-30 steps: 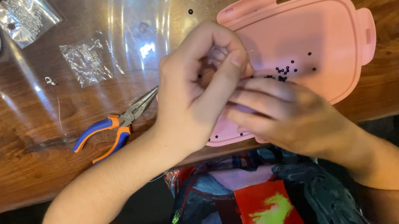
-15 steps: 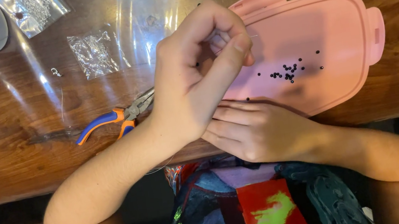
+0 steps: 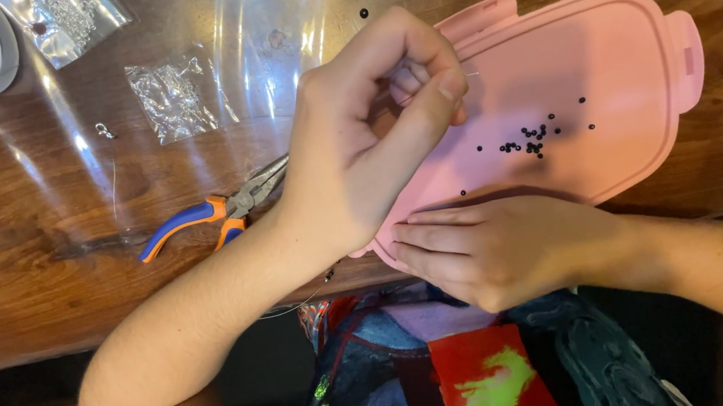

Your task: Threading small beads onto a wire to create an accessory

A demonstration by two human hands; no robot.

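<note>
While the left hand (image 3: 372, 147) is curled with fingertips pinched on something too small to identify, the right hand (image 3: 496, 249) lies flat, fingers extended, on the near edge of the pink lid (image 3: 614, 73). This lid rests on the wooden surface (image 3: 52, 284), carrying scattered black beads (image 3: 532, 140). Blue-and-orange pliers (image 3: 208, 219) are partly hidden behind the left wrist.
</note>
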